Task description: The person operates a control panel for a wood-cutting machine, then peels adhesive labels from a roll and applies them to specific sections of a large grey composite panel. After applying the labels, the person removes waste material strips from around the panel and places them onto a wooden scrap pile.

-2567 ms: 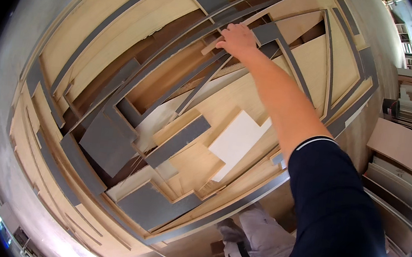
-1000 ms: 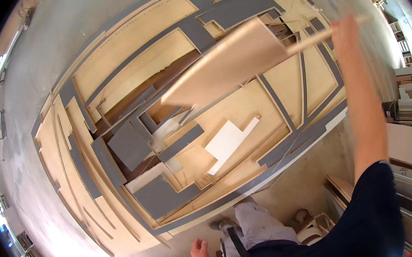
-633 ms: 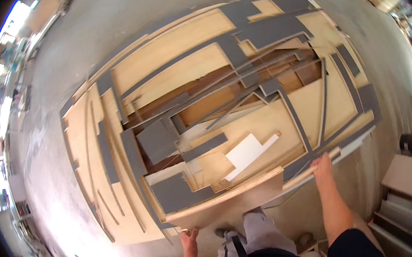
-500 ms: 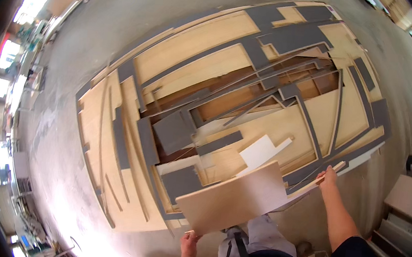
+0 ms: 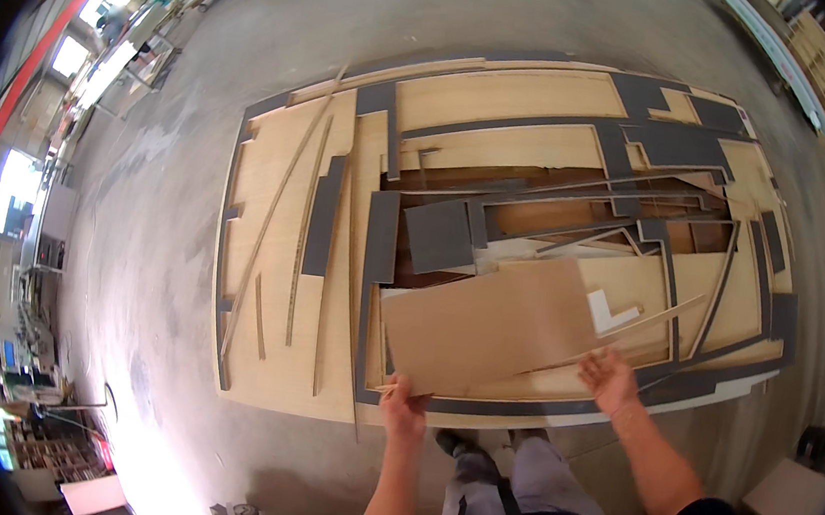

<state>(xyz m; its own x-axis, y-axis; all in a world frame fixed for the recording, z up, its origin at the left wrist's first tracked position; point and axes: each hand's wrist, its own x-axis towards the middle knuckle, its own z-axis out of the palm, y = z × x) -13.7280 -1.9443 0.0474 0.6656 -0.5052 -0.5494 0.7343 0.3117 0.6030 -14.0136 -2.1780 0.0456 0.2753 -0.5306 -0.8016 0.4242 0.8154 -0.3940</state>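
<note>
A flat brown rectangular panel is tilted above the near part of a large pile of cut boards. My left hand grips the panel at its near left corner, fingers closed round the edge. By the panel's near right corner is my right hand, its fingers apart and somewhat blurred. A thin pale wood strip runs out past the panel's right edge, just beyond that hand; whether the strip rests on the pile is hard to tell. A white L-shaped offcut lies right of the panel.
The low pile holds pale plywood sheets, dark grey offcuts and long narrow strips, some poking over its edge. Concrete floor surrounds it. Machines and benches line the left wall. A box-like block stands at my right.
The panel has swung forward over the pile and lies flatter. My right hand has opened and come away from the wood strip, moving left. The view has shifted too.
</note>
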